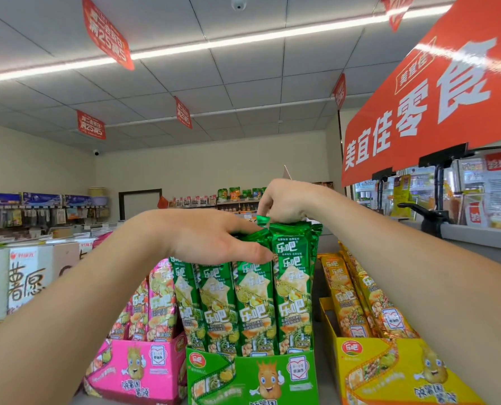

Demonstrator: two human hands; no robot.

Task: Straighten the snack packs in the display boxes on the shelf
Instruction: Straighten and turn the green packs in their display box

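Head cam only here. The green packs (255,299) stand upright in the green display box (252,375), middle of the shelf, between the pink box (144,366) and the yellow box (395,372). The person's left hand (214,238) lies flat and spread over the pack tops, thumb against the front pack, probably bracing the row. The right hand (284,203) is curled down, fingers pinching the crimped top of a rear pack, likely to tug it level.
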